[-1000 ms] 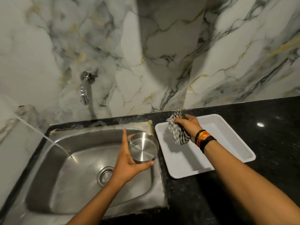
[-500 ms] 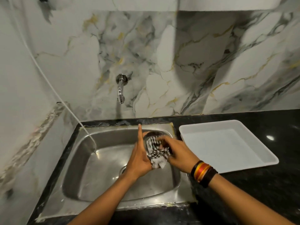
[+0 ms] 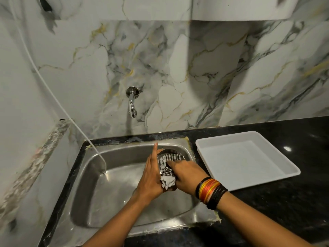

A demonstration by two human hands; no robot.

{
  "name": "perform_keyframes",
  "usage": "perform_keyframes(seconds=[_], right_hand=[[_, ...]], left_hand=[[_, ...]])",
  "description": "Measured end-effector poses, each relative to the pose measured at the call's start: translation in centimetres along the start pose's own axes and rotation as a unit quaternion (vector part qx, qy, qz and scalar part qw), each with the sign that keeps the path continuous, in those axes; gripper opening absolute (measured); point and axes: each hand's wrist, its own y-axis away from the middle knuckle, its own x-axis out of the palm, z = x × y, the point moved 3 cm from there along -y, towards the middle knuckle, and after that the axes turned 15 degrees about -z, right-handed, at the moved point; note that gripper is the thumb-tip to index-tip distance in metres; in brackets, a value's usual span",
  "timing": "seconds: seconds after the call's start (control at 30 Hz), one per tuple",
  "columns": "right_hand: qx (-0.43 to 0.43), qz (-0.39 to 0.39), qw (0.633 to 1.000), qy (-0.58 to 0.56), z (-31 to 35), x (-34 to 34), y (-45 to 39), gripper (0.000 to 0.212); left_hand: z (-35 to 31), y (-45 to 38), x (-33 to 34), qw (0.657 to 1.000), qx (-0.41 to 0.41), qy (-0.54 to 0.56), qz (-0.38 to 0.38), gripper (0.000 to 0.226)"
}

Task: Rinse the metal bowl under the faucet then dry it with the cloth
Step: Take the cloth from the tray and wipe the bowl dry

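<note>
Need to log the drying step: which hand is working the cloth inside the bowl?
The right hand, the one with wristbands, presses the cloth into the metal bowl; the bare left hand only steadies it.

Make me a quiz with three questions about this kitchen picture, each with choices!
1. Where is the metal bowl?
A. in the tray
B. over the sink
C. on the counter

2. What colour is the tray?
A. white
B. red
C. black

3. What is the cloth doing?
A. hanging on the faucet
B. lying in the tray
C. pressed into the bowl

Answers: 1 B, the left hand holds it above the sink. 2 A, it is white on the black counter. 3 C, the right hand pushes it inside.
</note>
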Motion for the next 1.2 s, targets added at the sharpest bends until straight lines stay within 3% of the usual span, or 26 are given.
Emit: perform_keyframes(seconds=[0.07, 0.17, 0.27, 0.43, 0.6, 0.73, 0.87, 0.97, 1.07, 1.2], right_hand=[[-0.004, -0.017, 1.0, -0.004, -0.2, 0.5, -0.1, 0.035], [-0.023, -0.022, 0.999, -0.043, -0.6, 1.0, 0.0, 0.053], [0.024, -0.019, 0.995, -0.097, -0.6, 1.2, 0.0, 0.069], [0.076, -0.056, 0.986, -0.14, -0.7, 1.3, -0.9, 0.077], [0.003, -0.074, 0.988, -0.139, -1.2, 0.2, -1.7, 0.078], [-0.119, -0.056, 0.976, -0.176, -2.6, -0.7, -2.0, 0.08], [-0.258, -0.024, 0.961, -0.098, -4.2, -1.9, -1.7, 0.086], [-0.303, -0.098, 0.948, -0.002, -5.3, -2.2, -2.7, 0.081], [-0.252, -0.169, 0.952, 0.044, -5.7, -2.2, -3.9, 0.078], [-0.187, -0.218, 0.952, 0.102, -5.0, -2.9, -4.1, 0.073]], left_hand=[[0.4, -0.1, -0.3, 1.0, -0.006, -0.001, -0.01, 0.168], [0.0, -0.2, -1.0, 0.999, -0.001, 0.024, -0.029, 0.152], [-0.7, -0.5, -1.3, 0.999, 0.027, 0.029, -0.035, 0.138], [-0.8, -1.1, -0.8, 0.996, 0.042, 0.051, -0.052, 0.137], [-1.0, -2.4, -0.2, 0.992, 0.097, 0.036, -0.077, 0.135], [-1.4, -3.9, -0.8, 0.99, 0.122, 0.015, -0.074, 0.139], [-1.1, -5.1, -0.9, 0.982, 0.179, -0.038, -0.037, 0.158], [-1.9, -5.6, -0.7, 0.98, 0.193, -0.028, -0.042, 0.151], [-3.0, -6.7, -0.7, 0.974, 0.213, -0.029, -0.07, 0.14], [-3.3, -8.0, -1.0, 0.966, 0.239, -0.048, -0.091, 0.145]])
